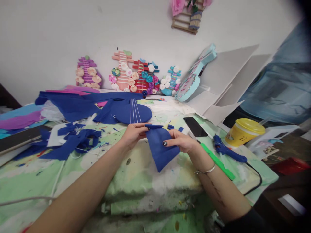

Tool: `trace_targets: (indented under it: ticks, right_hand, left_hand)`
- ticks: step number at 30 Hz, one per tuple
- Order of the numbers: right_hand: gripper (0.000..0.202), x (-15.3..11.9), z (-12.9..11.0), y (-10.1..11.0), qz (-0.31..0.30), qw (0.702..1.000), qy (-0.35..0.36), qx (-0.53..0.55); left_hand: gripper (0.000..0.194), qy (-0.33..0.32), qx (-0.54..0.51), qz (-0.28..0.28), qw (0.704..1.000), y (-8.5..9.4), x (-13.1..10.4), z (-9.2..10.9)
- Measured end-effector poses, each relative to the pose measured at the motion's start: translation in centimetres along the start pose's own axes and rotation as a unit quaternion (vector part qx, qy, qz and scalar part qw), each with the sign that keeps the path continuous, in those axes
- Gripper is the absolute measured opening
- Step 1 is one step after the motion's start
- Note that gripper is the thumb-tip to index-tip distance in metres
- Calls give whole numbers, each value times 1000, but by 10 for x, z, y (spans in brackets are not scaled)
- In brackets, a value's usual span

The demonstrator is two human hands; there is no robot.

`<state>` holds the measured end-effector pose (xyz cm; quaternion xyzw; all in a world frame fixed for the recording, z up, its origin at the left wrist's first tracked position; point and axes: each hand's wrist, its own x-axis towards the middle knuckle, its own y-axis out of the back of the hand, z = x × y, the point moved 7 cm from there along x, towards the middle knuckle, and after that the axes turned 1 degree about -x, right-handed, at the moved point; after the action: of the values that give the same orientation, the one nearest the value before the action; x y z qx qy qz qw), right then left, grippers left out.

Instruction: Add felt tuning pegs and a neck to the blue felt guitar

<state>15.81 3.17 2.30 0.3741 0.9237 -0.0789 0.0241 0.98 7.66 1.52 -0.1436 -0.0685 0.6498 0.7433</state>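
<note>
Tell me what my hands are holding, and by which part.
A dark blue fabric piece: the left hand pinches its upper left corner, together with the end of a narrow blue strip; the right hand grips its right side.

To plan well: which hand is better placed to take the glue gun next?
Probably the right hand: though holding the blue sheet, it is nearer the glue gun than the left hand.
</note>
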Motion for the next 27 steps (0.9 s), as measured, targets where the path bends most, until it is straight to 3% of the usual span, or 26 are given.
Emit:
trace_targets:
  ticks: [2, 4, 5, 6, 8, 10, 11, 14, 18, 23, 27]
  right_hand:
    - [40, -11, 0, -19, -130, 990, -41, -47]
    - [55, -30, 3, -35, -281, 951, -91, -89]
    - [62, -36, 0, -36, -306, 943, -88, -95]
    - [65, -35, -9, -30, -268, 958, -48, -91]
    - [62, -26, -32, 1, -50, 991, 91, -85]
    - [50, -26, -44, 26, 152, 964, 175, -128]
    - [41, -23, -44, 29, 198, 948, 178, -173]
    - [32, -6, -29, 18, 189, 923, 129, -310]
    - [30, 2, -15, 3, 136, 913, 92, -373]
    - [34, -3, -5, -2, 119, 928, 57, -347]
    - [36, -6, 11, 8, 144, 961, 13, -234]
  left_hand:
    - [29, 28, 0, -33, 999, -2, 0, -3]
    - [29, 70, 10, -89, 994, -6, -1, -9]
    - [29, 95, 20, -120, 988, -9, -2, -13]
    - [29, 119, 33, -149, 981, -11, -4, -18]
    - [28, 157, 65, -200, 965, -15, -9, -26]
    - [25, 178, 97, -244, 949, -20, -14, -31]
    - [23, 182, 110, -261, 942, -23, -16, -33]
    - [21, 189, 140, -277, 932, -26, -20, -37]
    - [17, 182, 179, -274, 927, -27, -21, -39]
    - [8, 158, 236, -285, 915, -32, -23, -39]
    - [24, 150, 259, -308, 903, -36, -26, -38]
